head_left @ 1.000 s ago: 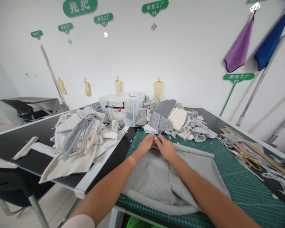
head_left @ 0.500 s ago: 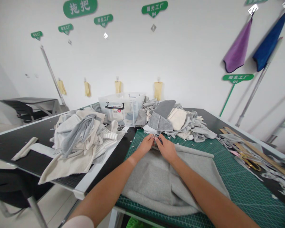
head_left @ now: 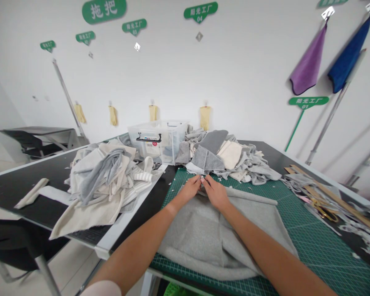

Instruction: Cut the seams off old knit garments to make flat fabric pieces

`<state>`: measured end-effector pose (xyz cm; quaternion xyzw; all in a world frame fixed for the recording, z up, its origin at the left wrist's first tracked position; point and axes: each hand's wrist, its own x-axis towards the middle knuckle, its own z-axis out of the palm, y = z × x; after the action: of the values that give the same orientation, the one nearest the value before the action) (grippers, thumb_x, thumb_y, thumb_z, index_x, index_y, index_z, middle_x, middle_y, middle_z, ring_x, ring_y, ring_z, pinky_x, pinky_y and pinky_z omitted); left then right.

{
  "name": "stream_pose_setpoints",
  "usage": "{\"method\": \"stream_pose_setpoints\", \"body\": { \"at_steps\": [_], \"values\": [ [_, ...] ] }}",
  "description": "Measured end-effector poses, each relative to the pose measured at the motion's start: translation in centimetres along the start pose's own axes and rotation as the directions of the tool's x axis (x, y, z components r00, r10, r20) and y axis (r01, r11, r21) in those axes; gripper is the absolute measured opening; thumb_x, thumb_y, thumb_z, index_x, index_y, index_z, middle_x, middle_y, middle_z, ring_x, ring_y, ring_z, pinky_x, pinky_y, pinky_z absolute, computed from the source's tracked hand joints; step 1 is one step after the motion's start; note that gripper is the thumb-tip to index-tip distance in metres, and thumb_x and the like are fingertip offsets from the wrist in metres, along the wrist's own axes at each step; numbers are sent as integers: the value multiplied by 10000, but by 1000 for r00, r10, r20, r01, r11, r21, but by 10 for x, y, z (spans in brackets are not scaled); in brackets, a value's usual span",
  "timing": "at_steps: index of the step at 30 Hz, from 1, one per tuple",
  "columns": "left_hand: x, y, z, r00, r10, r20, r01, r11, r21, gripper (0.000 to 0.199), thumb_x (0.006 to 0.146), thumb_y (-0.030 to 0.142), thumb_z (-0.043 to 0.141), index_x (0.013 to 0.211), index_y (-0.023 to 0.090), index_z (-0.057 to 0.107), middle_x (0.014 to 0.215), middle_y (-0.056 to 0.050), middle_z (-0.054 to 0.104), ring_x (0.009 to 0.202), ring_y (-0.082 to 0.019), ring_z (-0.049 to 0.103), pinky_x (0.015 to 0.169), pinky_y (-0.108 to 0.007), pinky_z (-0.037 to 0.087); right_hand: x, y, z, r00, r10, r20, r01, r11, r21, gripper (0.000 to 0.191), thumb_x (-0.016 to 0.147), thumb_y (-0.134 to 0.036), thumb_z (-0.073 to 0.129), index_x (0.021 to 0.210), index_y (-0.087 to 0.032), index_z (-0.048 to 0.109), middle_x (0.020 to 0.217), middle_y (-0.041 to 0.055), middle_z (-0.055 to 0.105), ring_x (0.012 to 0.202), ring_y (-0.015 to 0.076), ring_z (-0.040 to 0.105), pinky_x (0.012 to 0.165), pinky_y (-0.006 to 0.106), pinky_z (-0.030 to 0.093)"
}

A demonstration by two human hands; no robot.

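Note:
A large piece of grey cloth lies spread, with some folds, on the green cutting mat in front of me. At its far edge my left hand is closed, thumb and fingers pinching the fabric. My right hand is right beside it, also closed in a pinch, the fingertips of both hands nearly touching. A tiny pale bit shows between the fingertips. What exactly the right fingers hold is too small to make out. Both forearms reach over the cloth, covering parts of it.
Beyond my hands sits a heap of grey and cream scraps, beside a clear plastic box. Another fabric pile lies to the left. On the right are gold-handled scissors, cardboard strips and white trimmings.
My fingertips have come slightly closer together. A small dark sliver by my right fingers earlier no longer shows clearly. The cloth and piles stay in place.

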<state>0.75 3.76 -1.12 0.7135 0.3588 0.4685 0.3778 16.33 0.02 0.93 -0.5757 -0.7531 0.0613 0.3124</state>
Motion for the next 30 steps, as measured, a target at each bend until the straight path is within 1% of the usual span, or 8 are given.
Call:
{"method": "stream_pose_setpoints", "body": {
  "at_steps": [7,12,16,18,21,24,27,30],
  "values": [
    [-1,3,-1,1000,9,1,-9,999,36,384,980,480,425,742,184,485,679,20,487,668,-132,467,654,-255,366,0,-1,-1,1000,-15,-17,16,998,62,391,1061,-532,280,1000,-259,552,830,18,670,787,203,647,661,254,347],
    [-1,5,-1,1000,13,-6,-13,999,45,408,984,497,422,741,180,504,675,14,494,669,-136,474,653,-257,369,0,-3,-3,997,-45,-65,54,989,137,407,1070,-497,241,948,-256,545,848,23,669,780,195,634,681,256,368],
    [-2,8,-1,1000,22,-20,-22,1000,-11,380,982,477,435,811,168,577,669,13,507,677,-146,502,673,-262,401,1,-1,-3,994,27,-103,-9,985,171,443,1059,-552,230,934,-263,540,804,18,649,756,204,633,675,263,373],
    [-2,10,-2,999,28,-34,-27,1000,5,375,981,464,442,841,160,611,660,11,529,677,-150,515,687,-266,404,3,1,-4,989,69,-132,-46,984,173,455,1051,-579,235,924,-264,538,785,14,641,751,209,632,670,265,371],
    [-2,11,-6,996,26,-83,-19,996,84,355,978,436,461,868,156,648,701,-4,599,697,-154,544,700,-265,396,5,6,-9,977,112,-180,-84,984,155,476,1042,-601,244,914,-257,547,774,21,642,754,214,627,661,267,360],
    [-1,11,-11,985,11,-171,15,988,154,313,978,395,466,905,165,665,772,-21,657,740,-163,586,712,-266,399,6,8,-17,969,139,-206,-114,985,129,502,1031,-624,247,918,-254,566,754,24,635,739,217,618,639,267,341],
    [0,9,-18,966,18,-260,42,974,223,276,974,357,474,916,176,674,824,-32,685,779,-171,600,729,-270,403,9,11,-26,965,141,-220,-122,988,99,502,1025,-629,265,919,-251,578,744,26,634,719,215,608,629,270,322],
    [0,7,-22,954,46,-297,40,960,276,251,963,344,499,926,182,688,872,-40,700,799,-179,593,727,-272,400,15,17,-36,963,134,-233,-122,990,64,496,1017,-627,291,914,-250,596,765,41,653,730,218,605,625,275,314]
  ]
}}
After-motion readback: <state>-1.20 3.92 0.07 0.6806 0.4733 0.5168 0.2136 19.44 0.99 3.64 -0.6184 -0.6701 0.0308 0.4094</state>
